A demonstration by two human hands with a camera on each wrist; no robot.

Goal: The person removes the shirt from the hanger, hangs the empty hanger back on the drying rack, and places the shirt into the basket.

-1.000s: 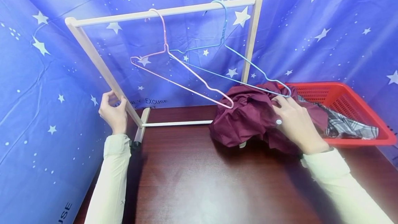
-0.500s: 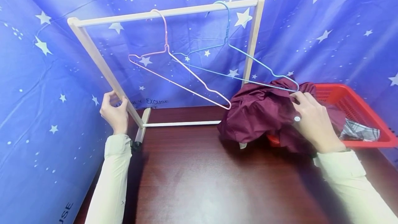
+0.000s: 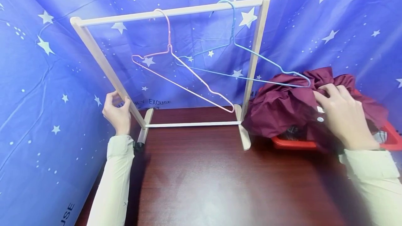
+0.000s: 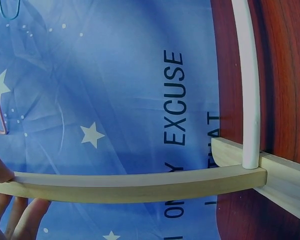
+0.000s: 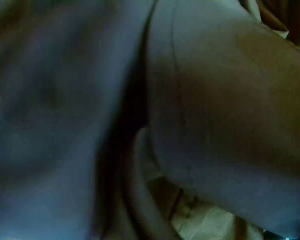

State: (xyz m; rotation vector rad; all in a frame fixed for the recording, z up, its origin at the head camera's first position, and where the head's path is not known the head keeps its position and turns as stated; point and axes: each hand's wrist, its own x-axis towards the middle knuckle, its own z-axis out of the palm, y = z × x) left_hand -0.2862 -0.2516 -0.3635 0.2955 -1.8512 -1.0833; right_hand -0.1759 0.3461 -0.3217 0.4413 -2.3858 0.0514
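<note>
My left hand grips the left post of a small wooden clothes rack; in the left wrist view its thumb lies on one side of the post and fingers on the other. My right hand holds a bunched maroon shirt with white buttons, over the red basket at the right. Dim, blurred cloth fills the right wrist view. A blue hanger hangs on the top bar, its right end overlapping the shirt. Left of it hangs a pink hanger.
A bit of checked cloth shows inside the basket, mostly covered by the shirt. The rack's right foot stands on the brown table, close to the basket. A blue starry curtain encloses the back and left.
My right hand has moved to the right with the shirt, from the rack's right side to over the basket. The blue hanger's right end has swung right. My left hand stays on the post.
</note>
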